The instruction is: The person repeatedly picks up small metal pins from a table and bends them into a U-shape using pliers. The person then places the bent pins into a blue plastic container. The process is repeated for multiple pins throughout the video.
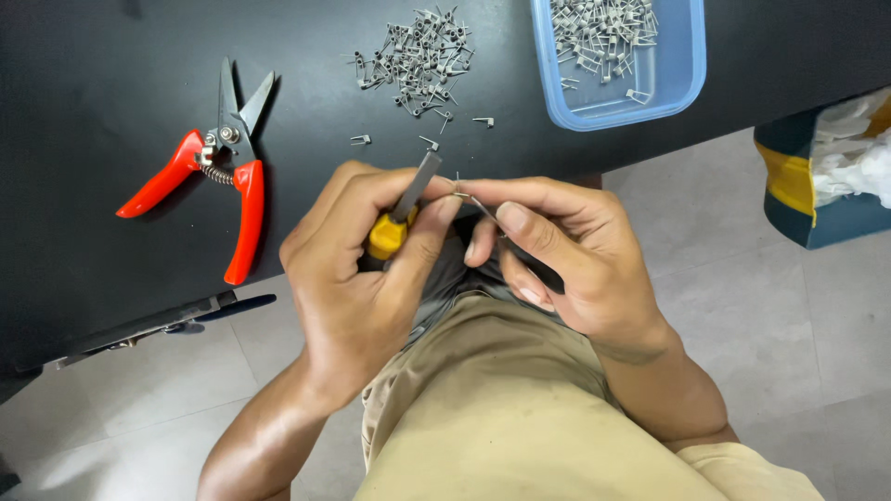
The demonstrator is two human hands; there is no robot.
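Left hand wraps a yellow-handled tool, its grey blade angled up over the tabletop edge. Right hand pinches a small bent wire piece right at the blade tip, possibly touching it. Shaping one piece looks underway; next calls for a steady grip. Loose wire pieces, blue tray and red-handled snips lie beyond.

Red-handled snips, black table, blue tray, yellow tool handle
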